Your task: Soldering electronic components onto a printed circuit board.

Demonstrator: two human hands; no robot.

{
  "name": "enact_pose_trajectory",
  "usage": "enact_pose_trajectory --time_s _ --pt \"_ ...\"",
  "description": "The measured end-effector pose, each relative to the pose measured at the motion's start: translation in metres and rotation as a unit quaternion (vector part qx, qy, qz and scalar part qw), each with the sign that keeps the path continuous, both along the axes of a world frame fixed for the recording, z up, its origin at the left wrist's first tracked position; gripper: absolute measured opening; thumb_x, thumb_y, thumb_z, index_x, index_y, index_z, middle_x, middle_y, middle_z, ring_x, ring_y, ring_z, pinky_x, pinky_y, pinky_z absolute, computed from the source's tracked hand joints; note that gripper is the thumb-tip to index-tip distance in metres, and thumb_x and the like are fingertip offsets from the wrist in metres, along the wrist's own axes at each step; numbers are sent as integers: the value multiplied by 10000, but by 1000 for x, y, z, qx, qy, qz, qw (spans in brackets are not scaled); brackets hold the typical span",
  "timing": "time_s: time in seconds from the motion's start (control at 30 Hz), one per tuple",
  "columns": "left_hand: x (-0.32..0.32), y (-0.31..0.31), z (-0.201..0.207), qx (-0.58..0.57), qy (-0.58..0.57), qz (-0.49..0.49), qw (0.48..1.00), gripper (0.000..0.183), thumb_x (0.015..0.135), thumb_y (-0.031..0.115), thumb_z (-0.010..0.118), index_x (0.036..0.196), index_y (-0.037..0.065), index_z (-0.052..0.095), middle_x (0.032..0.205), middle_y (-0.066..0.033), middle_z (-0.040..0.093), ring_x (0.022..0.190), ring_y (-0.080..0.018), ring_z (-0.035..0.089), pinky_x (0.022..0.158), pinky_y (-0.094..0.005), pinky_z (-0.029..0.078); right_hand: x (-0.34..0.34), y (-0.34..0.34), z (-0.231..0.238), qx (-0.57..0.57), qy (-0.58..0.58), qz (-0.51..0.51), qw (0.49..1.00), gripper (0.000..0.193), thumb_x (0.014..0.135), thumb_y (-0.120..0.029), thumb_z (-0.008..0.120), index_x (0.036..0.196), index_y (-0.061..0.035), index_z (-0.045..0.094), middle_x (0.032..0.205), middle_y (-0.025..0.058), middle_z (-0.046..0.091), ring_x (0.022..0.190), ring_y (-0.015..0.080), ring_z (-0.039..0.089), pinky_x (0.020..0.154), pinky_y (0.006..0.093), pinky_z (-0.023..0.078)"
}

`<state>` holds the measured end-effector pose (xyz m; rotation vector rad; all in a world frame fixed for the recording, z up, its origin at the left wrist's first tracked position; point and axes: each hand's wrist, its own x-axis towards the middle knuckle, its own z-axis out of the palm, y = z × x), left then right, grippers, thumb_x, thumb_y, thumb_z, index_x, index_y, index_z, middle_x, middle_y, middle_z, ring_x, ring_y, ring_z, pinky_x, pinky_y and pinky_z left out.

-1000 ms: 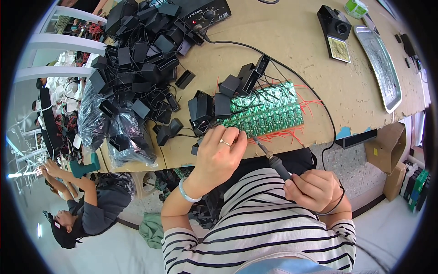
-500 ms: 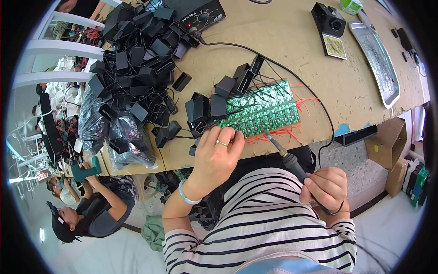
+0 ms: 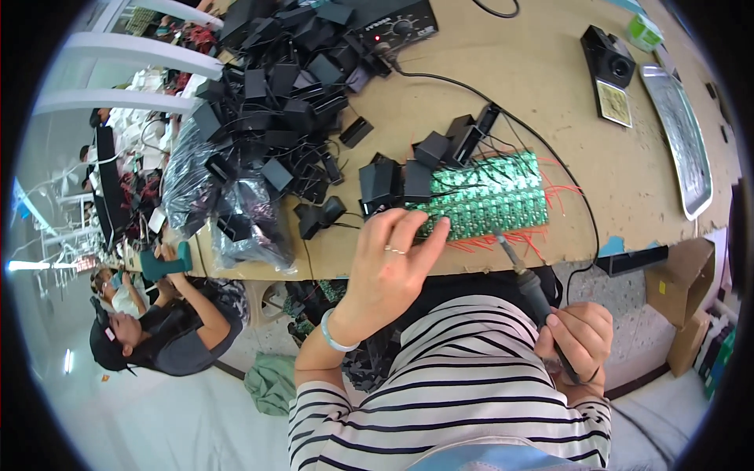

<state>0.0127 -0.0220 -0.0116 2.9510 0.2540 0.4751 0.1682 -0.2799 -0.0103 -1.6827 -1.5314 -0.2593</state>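
A green circuit board panel (image 3: 479, 196) lies near the table's front edge, with red wires (image 3: 503, 239) sticking out along its near and right sides. Black plastic boxes (image 3: 381, 182) sit at its left end and along its far side, and their black leads run onto the panel. My left hand (image 3: 393, 263) rests over the panel's near left corner, fingers apart; its thumb is hidden and no held thing shows. In my right hand (image 3: 580, 337) is a soldering iron (image 3: 538, 294), gripped by its handle. The tip points up at the panel's near edge, close to the red wires.
A large heap of black boxes (image 3: 290, 102) covers the left, beside plastic bags (image 3: 251, 216). A soldering station (image 3: 397, 23) stands behind, its cable crossing the table. Far right are a black stand with a sponge (image 3: 613, 102) and a metal tray (image 3: 679, 141). Another person (image 3: 173, 322) works at left.
The view has shifted, so the table things sit farther right in it. My left hand's fingers have spread apart at the panel's corner. The iron remains in my right hand near the panel's edge.
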Motion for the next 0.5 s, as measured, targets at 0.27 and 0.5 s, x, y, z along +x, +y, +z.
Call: enact_pose_trajectory --time_s 0.27,0.5 --pt "-65 79 27 -170 -11 194 966 329 849 -41 684 1175 3 689 1126 -165 679 1056 -350 629 921 -406 506 5 5 -2 -5 13 -19 1000 140 780 -32 745 896 -44 668 789 56 684 595 183 646 530 292 548" --pt "-55 99 -15 -176 37 111 977 292 894 36 723 1183 12 699 1142 -168 692 1059 -340 646 933 -402 514 1 11 1 -9 10 20 1000 217 783 -47 759 984 -37 679 797 63 685 614 184 654 567 321 574"
